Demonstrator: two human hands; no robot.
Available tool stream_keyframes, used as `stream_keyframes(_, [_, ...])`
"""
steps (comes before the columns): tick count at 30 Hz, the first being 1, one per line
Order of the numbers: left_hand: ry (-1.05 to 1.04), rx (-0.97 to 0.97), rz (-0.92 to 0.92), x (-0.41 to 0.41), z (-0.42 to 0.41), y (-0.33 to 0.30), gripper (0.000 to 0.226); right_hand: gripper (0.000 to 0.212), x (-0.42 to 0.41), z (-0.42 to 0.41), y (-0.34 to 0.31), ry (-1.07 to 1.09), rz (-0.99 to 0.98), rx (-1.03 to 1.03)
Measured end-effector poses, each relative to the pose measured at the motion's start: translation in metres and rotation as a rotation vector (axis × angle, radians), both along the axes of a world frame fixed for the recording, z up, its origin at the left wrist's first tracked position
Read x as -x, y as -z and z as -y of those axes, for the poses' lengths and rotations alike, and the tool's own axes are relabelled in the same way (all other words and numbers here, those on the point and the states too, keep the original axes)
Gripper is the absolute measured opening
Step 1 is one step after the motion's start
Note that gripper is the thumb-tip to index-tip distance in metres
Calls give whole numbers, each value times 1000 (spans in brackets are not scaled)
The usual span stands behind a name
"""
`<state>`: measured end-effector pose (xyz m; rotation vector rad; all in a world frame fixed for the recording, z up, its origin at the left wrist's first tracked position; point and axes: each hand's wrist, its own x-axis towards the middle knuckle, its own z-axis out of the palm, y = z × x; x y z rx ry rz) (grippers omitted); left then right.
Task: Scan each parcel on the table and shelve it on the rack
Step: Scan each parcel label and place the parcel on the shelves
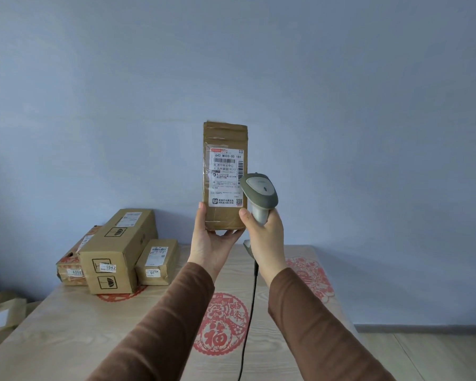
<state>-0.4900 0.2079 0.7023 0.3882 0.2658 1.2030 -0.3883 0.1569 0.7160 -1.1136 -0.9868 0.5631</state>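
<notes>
My left hand (213,240) holds a tall, narrow brown parcel (225,138) upright from below, thumb on its left edge, with the white shipping label facing me. My right hand (264,237) grips the handle of a grey barcode scanner (259,189), whose head sits against the parcel's lower right side, pointing towards the label. The scanner's black cable (249,320) hangs down over the table. Three more brown parcels stand at the table's back left: a large box (116,248), a smaller one (157,261) on its right, and a torn one (73,261) on its left.
The light wooden table (80,339) carries red paper-cut decorations (220,323). A blue wall fills the background. More cardboard parcels (0,317) lie low at the left edge, beside the table. Wooden floor shows at the lower right. No rack is in view.
</notes>
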Motion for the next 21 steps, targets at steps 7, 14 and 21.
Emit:
stream_keyframes(7, [-89, -18, -33, -2, -10, 6, 73, 32, 14, 15, -34, 49, 236, -6])
stream_keyframes(14, [-87, -51, -42, -12, -22, 21, 90, 41, 20, 11, -41, 115, 283, 31])
stream_keyframes(21, [-83, -71, -45, -19, -20, 21, 78, 35, 12, 8, -38, 105, 264, 77])
